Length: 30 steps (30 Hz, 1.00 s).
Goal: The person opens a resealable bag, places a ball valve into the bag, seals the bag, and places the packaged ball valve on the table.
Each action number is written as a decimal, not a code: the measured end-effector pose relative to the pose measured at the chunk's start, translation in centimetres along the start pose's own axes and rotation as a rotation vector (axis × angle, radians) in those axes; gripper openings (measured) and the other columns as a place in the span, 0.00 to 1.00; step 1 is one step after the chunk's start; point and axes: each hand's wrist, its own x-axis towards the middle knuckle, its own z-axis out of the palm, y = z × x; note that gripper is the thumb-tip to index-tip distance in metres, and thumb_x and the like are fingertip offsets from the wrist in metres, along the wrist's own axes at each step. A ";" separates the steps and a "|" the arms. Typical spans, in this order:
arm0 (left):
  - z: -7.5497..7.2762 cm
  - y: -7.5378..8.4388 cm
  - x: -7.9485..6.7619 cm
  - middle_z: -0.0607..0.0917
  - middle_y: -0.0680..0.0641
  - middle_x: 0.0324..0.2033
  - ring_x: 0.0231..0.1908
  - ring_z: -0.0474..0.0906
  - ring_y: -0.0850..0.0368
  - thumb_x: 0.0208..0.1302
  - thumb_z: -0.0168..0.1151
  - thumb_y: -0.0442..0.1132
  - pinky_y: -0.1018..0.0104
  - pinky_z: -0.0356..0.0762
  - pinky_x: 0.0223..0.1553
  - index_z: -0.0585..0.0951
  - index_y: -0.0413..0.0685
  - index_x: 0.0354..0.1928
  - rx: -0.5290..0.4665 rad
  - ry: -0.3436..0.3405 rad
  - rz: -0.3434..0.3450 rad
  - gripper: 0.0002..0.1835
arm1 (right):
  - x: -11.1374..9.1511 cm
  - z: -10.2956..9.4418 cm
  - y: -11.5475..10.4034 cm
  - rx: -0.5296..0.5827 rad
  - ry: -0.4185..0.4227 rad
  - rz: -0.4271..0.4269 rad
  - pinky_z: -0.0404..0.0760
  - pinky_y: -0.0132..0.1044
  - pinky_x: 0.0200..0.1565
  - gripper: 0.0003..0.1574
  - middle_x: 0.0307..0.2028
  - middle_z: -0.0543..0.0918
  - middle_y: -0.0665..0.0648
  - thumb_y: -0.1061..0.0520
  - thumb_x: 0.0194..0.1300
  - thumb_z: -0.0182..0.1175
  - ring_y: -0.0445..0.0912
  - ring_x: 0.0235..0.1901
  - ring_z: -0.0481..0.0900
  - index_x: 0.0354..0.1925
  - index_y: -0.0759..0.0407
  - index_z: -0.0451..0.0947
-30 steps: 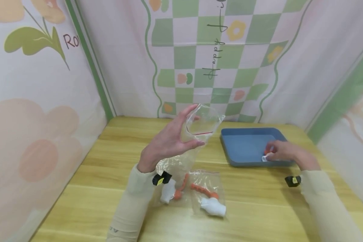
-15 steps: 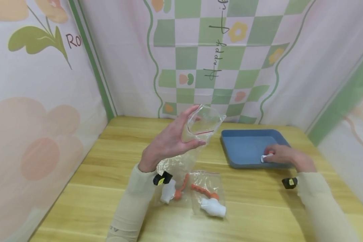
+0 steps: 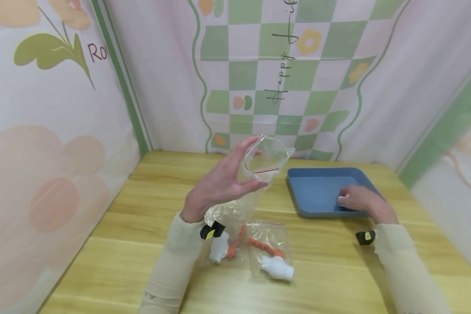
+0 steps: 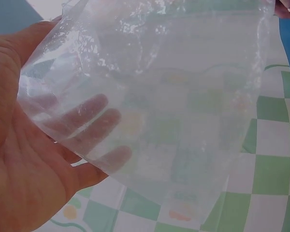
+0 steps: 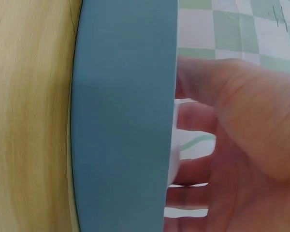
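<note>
My left hand [image 3: 221, 181] holds up a clear zip bag [image 3: 235, 212], thumb and fingers spread at its mouth so that it gapes; a red line runs along its rim. Through the film in the left wrist view several fingers show. Over the right part of the blue tray [image 3: 312, 192], my right hand [image 3: 361, 200] grips a white plastic valve [image 5: 174, 159], mostly hidden by the fingers and the tray wall; its orange handle does not show now.
Two bagged valves lie on the wooden table [image 3: 141, 253] in front: a white valve with orange handle [image 3: 220, 247] at left, another valve [image 3: 277, 267] at right. A printed curtain [image 3: 161, 87] stands behind the table.
My right hand has shifted left inside the tray with the valve, and its fingers now cover more of it. The left hand and its bag stay nearly still.
</note>
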 end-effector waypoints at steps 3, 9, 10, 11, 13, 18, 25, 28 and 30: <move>0.1 0.1 0.0 0.77 0.41 0.58 0.62 0.72 0.53 0.59 0.72 0.43 0.58 0.68 0.66 0.51 0.41 0.74 -0.007 -0.009 -0.015 0.49 | 0.0 0.1 0.4 0.037 0.054 -0.003 0.78 0.57 0.42 0.20 0.44 0.84 0.68 0.50 0.66 0.55 0.62 0.43 0.81 0.46 0.64 0.80; 0.2 0.1 0.1 0.77 0.41 0.58 0.62 0.72 0.52 0.58 0.72 0.44 0.57 0.68 0.65 0.51 0.42 0.74 -0.012 -0.015 -0.019 0.49 | -0.2 -0.6 -0.3 0.159 0.266 -0.020 0.77 0.55 0.45 0.22 0.46 0.84 0.67 0.50 0.68 0.53 0.61 0.45 0.81 0.49 0.64 0.79; 0.2 0.1 0.1 0.77 0.41 0.58 0.62 0.72 0.52 0.58 0.72 0.43 0.57 0.68 0.65 0.51 0.42 0.73 -0.011 -0.013 -0.016 0.49 | -0.3 -0.8 -0.7 0.190 0.287 -0.020 0.77 0.56 0.46 0.23 0.48 0.83 0.69 0.49 0.68 0.52 0.62 0.47 0.80 0.51 0.64 0.79; 0.2 0.1 0.1 0.77 0.41 0.58 0.62 0.72 0.52 0.58 0.72 0.43 0.57 0.68 0.65 0.51 0.41 0.73 -0.012 -0.012 -0.012 0.49 | -0.4 -1.1 -1.0 0.216 0.304 -0.016 0.76 0.56 0.47 0.24 0.49 0.83 0.69 0.48 0.69 0.51 0.62 0.48 0.80 0.53 0.64 0.78; 0.2 0.0 0.2 0.77 0.41 0.58 0.62 0.72 0.52 0.58 0.72 0.43 0.57 0.69 0.65 0.51 0.41 0.73 -0.014 -0.010 -0.005 0.49 | -0.6 -1.6 -1.6 0.266 0.311 -0.005 0.75 0.58 0.48 0.26 0.53 0.81 0.69 0.46 0.72 0.49 0.63 0.51 0.78 0.57 0.62 0.76; 0.5 -0.1 0.2 0.73 0.39 0.62 0.62 0.72 0.52 0.58 0.72 0.43 0.58 0.69 0.65 0.50 0.41 0.73 -0.020 -0.031 0.006 0.50 | -1.6 -2.8 -3.7 0.326 0.348 0.010 0.76 0.47 0.45 0.27 0.56 0.80 0.65 0.41 0.73 0.48 0.58 0.49 0.78 0.59 0.56 0.76; 0.5 0.0 0.3 0.77 0.41 0.58 0.61 0.73 0.52 0.58 0.72 0.43 0.58 0.71 0.62 0.50 0.42 0.73 -0.019 -0.032 -0.004 0.50 | -3.3 -5.8 -8.1 0.450 0.455 -0.063 0.74 0.30 0.38 0.24 0.51 0.82 0.54 0.43 0.73 0.52 0.36 0.41 0.74 0.57 0.57 0.77; 0.7 -0.1 0.2 0.77 0.41 0.57 0.61 0.73 0.52 0.58 0.72 0.44 0.58 0.72 0.61 0.50 0.43 0.73 -0.017 -0.035 -0.009 0.50 | -4.1 -6.7 -10.2 0.557 0.511 -0.113 0.74 0.26 0.37 0.21 0.44 0.81 0.40 0.48 0.73 0.53 0.33 0.38 0.75 0.56 0.59 0.77; 0.8 -0.1 0.2 0.77 0.41 0.57 0.60 0.73 0.52 0.58 0.72 0.44 0.59 0.72 0.61 0.51 0.43 0.73 -0.013 -0.041 -0.014 0.49 | -4.6 -7.2 -11.4 0.625 0.554 -0.163 0.73 0.25 0.37 0.19 0.40 0.80 0.34 0.51 0.73 0.54 0.34 0.37 0.75 0.54 0.62 0.77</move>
